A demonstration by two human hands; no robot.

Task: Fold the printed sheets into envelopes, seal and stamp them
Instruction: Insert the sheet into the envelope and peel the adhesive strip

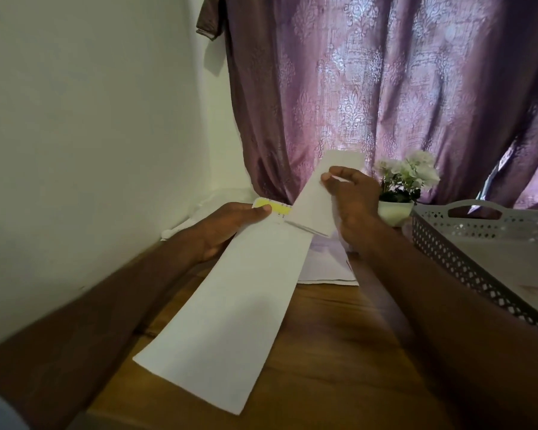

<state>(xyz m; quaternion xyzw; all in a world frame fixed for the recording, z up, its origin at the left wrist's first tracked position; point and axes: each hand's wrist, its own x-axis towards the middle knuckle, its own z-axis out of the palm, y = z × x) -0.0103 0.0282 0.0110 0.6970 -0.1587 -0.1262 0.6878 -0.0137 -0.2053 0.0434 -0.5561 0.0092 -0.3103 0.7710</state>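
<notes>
- Counter (339,336): brown wood, visible grain.
- Grey perforated tray (466,265) on it, right side.
- Small white pot (395,212) of pale flowers at back, just beside tray.
- Flat white sheets (326,265) at centre back, apparently a stack; partly hidden.

The envelope (230,321) is smooth, matt white paper, as is the folded sheet (320,197). The table (339,336) is brown wood with a visible grain and a soft sheen. At its right edge the basket (466,262) is pale grey perforated plastic (matt). The curtain (385,88) is purple patterned cloth, faintly lustrous.
</notes>
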